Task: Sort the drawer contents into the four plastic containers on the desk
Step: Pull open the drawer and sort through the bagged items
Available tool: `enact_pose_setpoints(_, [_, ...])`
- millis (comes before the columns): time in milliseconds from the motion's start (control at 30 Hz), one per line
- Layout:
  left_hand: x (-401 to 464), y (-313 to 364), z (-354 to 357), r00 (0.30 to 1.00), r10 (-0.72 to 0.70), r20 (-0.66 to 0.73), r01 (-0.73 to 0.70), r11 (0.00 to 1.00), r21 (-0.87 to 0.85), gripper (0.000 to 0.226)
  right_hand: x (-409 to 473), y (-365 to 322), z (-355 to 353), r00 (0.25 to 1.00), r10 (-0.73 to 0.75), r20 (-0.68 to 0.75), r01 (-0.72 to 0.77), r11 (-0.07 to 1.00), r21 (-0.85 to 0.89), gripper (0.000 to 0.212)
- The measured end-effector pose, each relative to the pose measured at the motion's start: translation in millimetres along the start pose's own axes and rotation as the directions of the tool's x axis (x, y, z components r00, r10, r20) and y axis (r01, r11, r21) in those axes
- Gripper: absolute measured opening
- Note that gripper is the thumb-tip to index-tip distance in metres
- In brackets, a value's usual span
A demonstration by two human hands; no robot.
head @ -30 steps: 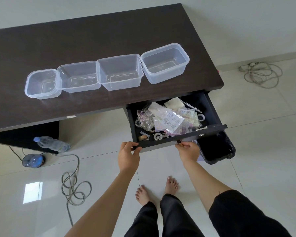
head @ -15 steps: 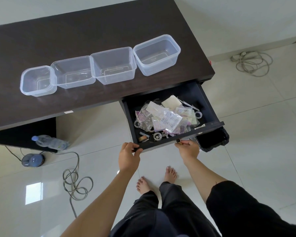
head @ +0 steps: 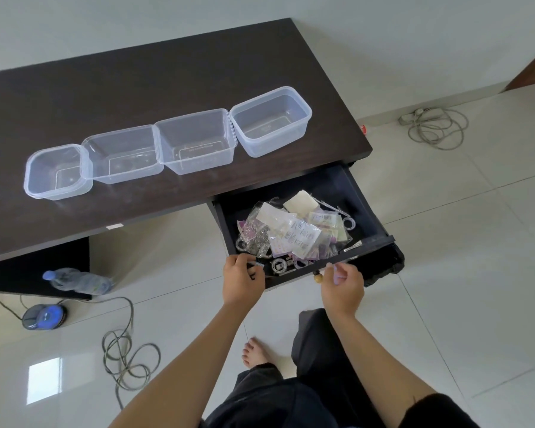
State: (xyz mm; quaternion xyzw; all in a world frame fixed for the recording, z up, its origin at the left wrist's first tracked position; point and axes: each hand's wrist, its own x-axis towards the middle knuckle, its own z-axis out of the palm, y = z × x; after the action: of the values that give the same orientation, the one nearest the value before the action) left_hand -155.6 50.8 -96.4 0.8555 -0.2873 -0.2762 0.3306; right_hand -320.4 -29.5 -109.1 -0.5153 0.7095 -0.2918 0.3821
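Nearest to me I see the person's dark trousers and one bare foot (head: 255,353) on the pale tiled floor (head: 445,273). Two bare forearms reach forward to the open black drawer (head: 368,205), my landmark for everything here.

The left hand (head: 241,281) is at the drawer's front left corner, fingers curled over the front edge and reaching inside; whether they grip anything there, I cannot tell. The right hand (head: 342,282) hovers just in front of the drawer's front panel, fingers loosely spread and holding nothing, just beside a small round brown knob (head: 317,277).

Inside the drawer lies a jumbled heap of small clear plastic packets, paper labels and round ring-shaped parts (head: 294,233), piled toward the front and middle.

Left of the drawer, on the floor, lie a clear plastic water bottle with a blue cap (head: 78,281), a round blue device (head: 44,316) and a coiled grey cable (head: 127,356).

Beyond the drawer is the dark brown wooden desk (head: 167,72). On it, a row of four empty clear plastic containers (head: 195,143) stands rim to rim, running leftward from above the drawer.

Far right of the drawer, a second grey cable coil (head: 436,128) lies by the wall.
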Motion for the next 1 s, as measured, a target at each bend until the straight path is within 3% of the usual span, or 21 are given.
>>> enact_pose_setpoints(100, [19.9,10.1,10.5,1.000,-0.022,0.008,0.022,1.000,0.001,0.032,18.6,-14.7,1.2,0.959,-0.283,0.014,0.283,0.957,-0.057,0.024])
enact_pose_setpoints(200, [41.6,15.8,21.4,1.000,-0.030,0.007,0.029,0.998,0.059,0.052,50.0,-33.5,7.6,0.908,-0.397,0.136,0.413,0.903,-0.123,0.043])
enact_pose_setpoints(300, [62.1,26.1,30.1,0.994,-0.100,0.033,0.093,0.984,0.152,0.076,83.7,-50.5,20.0,0.892,-0.323,0.315,0.415,0.862,-0.291,0.080])
enact_pose_setpoints(400, [81.5,36.3,39.0,0.978,-0.175,0.113,0.145,0.962,0.230,0.104,116.1,-56.9,32.1,0.867,-0.167,0.470,0.431,0.724,-0.539,0.119])
enact_pose_setpoints(533, [107.2,46.1,54.7,0.924,-0.294,0.246,0.209,0.924,0.320,0.130,151.6,-54.2,45.9,0.778,-0.010,0.628,0.517,0.579,-0.631,0.139])
enact_pose_setpoints(633, [122.1,54.7,68.4,0.880,-0.353,0.319,0.216,0.894,0.393,0.130,171.1,-52.8,53.6,0.690,0.066,0.721,0.592,0.521,-0.614,0.129])
enact_pose_setpoints(700, [126.5,58.3,78.1,0.866,-0.376,0.330,0.211,0.872,0.441,0.119,181.3,-51.2,55.9,0.649,0.091,0.755,0.613,0.525,-0.590,0.113])
enact_pose_setpoints(867, [128.0,59.2,95.9,0.910,-0.388,0.150,0.306,0.868,0.390,0.069,199.1,-46.4,56.7,0.647,-0.012,0.762,0.588,0.644,-0.489,0.058])
enact_pose_setpoints(1000, [123.0,68.2,99.6,0.925,-0.376,0.049,0.335,0.871,0.358,0.031,205.1,-52.9,56.3,0.611,-0.130,0.781,0.657,0.634,-0.408,0.027])
